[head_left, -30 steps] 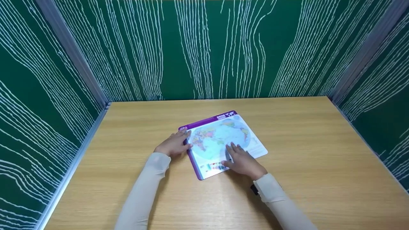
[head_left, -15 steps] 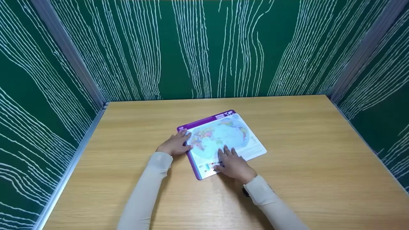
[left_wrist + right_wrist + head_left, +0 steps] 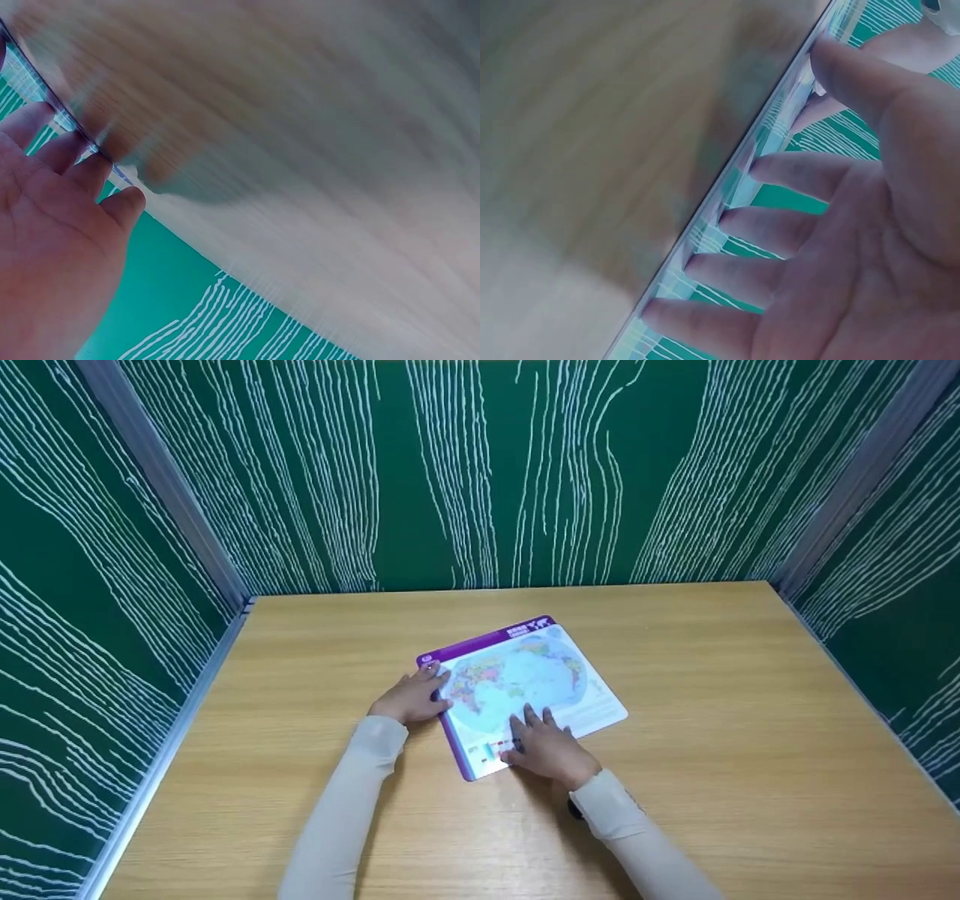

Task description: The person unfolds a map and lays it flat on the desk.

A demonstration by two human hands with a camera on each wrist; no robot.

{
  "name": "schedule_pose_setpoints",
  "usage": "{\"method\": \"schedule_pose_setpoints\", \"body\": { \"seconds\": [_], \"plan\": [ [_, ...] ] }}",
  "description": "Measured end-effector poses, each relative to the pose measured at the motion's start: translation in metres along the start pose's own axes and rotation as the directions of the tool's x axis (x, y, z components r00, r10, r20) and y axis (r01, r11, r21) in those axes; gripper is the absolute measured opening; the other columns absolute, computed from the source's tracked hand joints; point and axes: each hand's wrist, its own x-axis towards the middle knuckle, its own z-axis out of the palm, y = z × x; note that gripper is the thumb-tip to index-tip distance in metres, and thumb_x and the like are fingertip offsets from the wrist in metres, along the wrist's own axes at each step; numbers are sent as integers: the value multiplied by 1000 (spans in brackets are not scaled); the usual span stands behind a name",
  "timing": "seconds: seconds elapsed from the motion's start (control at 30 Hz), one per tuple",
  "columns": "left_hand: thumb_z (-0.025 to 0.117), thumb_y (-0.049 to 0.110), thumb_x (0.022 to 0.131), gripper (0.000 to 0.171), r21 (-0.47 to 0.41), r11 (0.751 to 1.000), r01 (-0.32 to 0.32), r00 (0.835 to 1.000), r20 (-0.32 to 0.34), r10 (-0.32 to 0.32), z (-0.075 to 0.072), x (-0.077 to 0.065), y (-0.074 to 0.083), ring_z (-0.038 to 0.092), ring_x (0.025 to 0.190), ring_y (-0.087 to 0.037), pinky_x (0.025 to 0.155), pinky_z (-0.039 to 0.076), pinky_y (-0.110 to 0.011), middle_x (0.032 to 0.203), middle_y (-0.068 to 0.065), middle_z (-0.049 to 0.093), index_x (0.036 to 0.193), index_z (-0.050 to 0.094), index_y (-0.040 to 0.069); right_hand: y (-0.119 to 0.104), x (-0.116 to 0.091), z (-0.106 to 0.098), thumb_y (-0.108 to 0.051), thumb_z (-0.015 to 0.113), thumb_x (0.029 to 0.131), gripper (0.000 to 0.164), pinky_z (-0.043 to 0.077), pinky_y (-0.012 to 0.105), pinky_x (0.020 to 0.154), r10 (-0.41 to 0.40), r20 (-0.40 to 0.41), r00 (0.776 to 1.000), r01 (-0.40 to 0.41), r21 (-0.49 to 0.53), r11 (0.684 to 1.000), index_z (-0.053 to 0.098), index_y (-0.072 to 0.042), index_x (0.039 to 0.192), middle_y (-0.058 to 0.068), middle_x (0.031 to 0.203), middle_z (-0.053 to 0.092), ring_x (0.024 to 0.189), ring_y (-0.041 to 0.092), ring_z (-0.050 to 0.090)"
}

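A flat world map board [image 3: 517, 682] with a purple border lies tilted on the wooden table. My left hand [image 3: 409, 697] rests at its left edge, fingertips on the purple border near the upper left corner. My right hand [image 3: 551, 746] lies over the lower edge, its spread fingers touching the printed surface beside the coloured legend. In the left wrist view, the left hand's fingers [image 3: 90, 169] reach the board's thin edge. The right wrist view has the right hand [image 3: 832, 247] palm toward the camera, its straight fingertips on the board's glossy face.
The wooden table [image 3: 750, 720] extends on all sides of the board. Green panels with white wavy lines [image 3: 510, 472] stand behind it and at both sides, joined by grey corner posts [image 3: 172, 480]. A dark band [image 3: 575, 809] shows at the right cuff.
My right hand has slid left and slightly down across the map's lower part, then stayed there for the last half second. The left hand and the board have hardly moved.
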Motion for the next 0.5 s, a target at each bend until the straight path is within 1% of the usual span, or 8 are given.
{"method": "schedule_pose_setpoints", "body": {
  "seconds": [0.17,0.3,0.37,0.5],
  "plan": [
    [47,46,98,65,-2,1000,2,1000,1,-2,1,-1,0,4,151,-21,123,5,-45,163,-1,7,154,22,23,1,1,0,-45,59,92,70,27,72,104,2,22,1000,-3,4,1000,38,-7,147,23,156,24,141,52,20],
    [47,45,98,65,-1,1000,-8,1000,2,8,1,-1,0,5,151,-22,123,5,-47,163,-3,7,154,22,21,2,2,-1,-45,60,92,71,25,72,105,7,40,999,-7,10,1000,37,-7,148,23,156,24,142,51,19],
    [47,44,98,65,-8,1000,-22,1000,5,22,1,-2,1,5,151,-24,122,5,-49,163,-5,7,154,23,19,4,2,-3,-44,61,91,71,25,73,104,-2,39,999,2,9,1000,38,-6,147,24,156,25,141,51,19],
    [48,43,98,65,-8,1000,-27,1000,10,27,0,-3,3,5,151,-25,122,4,-50,163,-6,7,153,23,18,6,3,-5,-44,62,91,71,26,74,103,-15,42,999,15,2,1000,39,-5,146,25,155,26,141,52,20]
  ]
}}
